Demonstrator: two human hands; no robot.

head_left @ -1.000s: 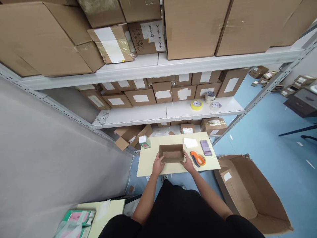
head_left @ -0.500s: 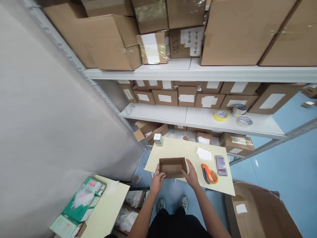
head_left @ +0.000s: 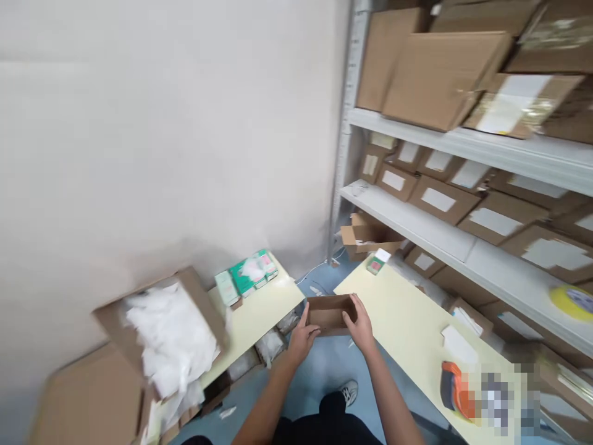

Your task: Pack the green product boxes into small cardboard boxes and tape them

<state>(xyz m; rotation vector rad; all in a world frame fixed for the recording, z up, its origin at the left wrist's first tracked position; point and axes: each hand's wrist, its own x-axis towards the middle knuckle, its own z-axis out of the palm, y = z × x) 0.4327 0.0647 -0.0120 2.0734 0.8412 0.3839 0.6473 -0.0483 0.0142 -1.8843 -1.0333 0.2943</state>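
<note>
A small open cardboard box (head_left: 331, 303) is held level between my two hands, above the floor in the gap between two cream tables. My left hand (head_left: 303, 335) grips its left end, the thumb along the near wall. On the opposite end my right hand (head_left: 360, 324) is closed, fingers outside and thumb over the near edge. The inside that shows is bare cardboard. A small green and white box (head_left: 378, 261) stands on the right table (head_left: 393, 309). Farther along that table are white paper (head_left: 458, 344) and an orange tape dispenser (head_left: 456, 389).
A large carton (head_left: 194, 296) full of white plastic bags stands by the left table (head_left: 259, 324). Green packages (head_left: 252, 272) lie on that table. Shelving (head_left: 412, 213) with labelled cartons lines the right, holding a yellow tape roll (head_left: 572, 301). An open carton (head_left: 370, 238) sits below it.
My view has swung left, bringing the left table and the bag-filled carton into sight. The small cardboard box has come along in both hands, away from over the right table.
</note>
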